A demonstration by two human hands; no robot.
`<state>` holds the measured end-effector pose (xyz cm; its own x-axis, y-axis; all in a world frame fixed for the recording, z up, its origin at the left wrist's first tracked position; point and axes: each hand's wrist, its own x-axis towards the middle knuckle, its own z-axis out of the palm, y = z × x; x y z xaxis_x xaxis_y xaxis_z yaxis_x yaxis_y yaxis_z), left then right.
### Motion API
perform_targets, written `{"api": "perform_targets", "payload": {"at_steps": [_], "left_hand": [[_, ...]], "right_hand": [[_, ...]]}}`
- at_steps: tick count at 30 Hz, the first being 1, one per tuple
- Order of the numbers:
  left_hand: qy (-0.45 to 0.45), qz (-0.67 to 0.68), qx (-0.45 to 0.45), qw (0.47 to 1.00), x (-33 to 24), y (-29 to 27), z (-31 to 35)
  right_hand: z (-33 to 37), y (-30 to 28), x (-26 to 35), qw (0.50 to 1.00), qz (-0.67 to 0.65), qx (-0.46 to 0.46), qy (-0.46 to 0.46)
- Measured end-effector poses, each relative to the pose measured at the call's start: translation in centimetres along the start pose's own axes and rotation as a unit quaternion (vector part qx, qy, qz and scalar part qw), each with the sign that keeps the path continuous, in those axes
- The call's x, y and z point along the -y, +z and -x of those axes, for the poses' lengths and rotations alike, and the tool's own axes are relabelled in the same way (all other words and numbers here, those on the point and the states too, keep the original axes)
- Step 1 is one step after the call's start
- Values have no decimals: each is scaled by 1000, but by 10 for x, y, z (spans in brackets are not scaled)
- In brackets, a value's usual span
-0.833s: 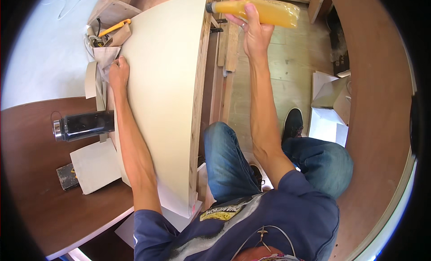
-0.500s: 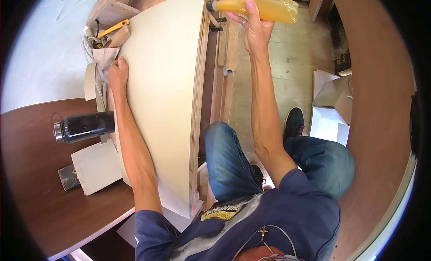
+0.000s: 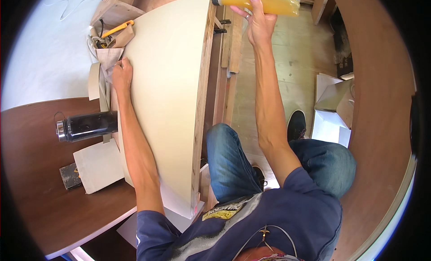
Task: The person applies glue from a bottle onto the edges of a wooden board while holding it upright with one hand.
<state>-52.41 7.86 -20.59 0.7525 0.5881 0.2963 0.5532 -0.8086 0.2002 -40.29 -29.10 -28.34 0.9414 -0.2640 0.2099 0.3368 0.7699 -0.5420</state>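
Note:
My right hand is wrapped round a clear plastic bottle of yellow liquid, lying nearly level. Its dark cap points left, close to the far right edge of a large cream panel. At the panel's left edge, my left hand is closed with the fingers curled in. What it grips, if anything, is hidden. Just beyond that hand is a crumpled beige piece, and past it lies a yellow-handled tool.
Left of the panel, a dark bottle and a white block lie by a brown board. Black metal fittings stick out on the panel's right side. An open carton stands on the floor at right, near my foot.
The whole scene has shifted slightly right in the view. My right hand and the bottle have moved a little up the picture. My left hand stays closed at the panel's edge.

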Motion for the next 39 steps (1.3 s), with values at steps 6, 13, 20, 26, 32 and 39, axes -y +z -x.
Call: {"api": "perform_targets", "payload": {"at_steps": [6, 13, 20, 26, 32, 39], "left_hand": [[10, 7, -3, 1000, 13, 0, -3], [-4, -5, -3, 1000, 1, -2, 1], [-16, -3, 10, 1000, 1, -5, 2], [-21, -2, 12, 1000, 0, -4, 2], [-17, -2, 9, 1000, 2, -2, -1], [-15, -12, 0, 1000, 3, -3, 1]], "right_hand": [[48, -22, 20, 996, 51, 57, 49], [47, -31, 32, 997, 59, 49, 16], [43, -21, 25, 999, 26, 23, 13], [52, -18, 18, 1000, 2, 5, 18], [58, -8, 13, 1000, 9, -12, -22], [106, 1, 25, 996, 45, 13, -75]]}}
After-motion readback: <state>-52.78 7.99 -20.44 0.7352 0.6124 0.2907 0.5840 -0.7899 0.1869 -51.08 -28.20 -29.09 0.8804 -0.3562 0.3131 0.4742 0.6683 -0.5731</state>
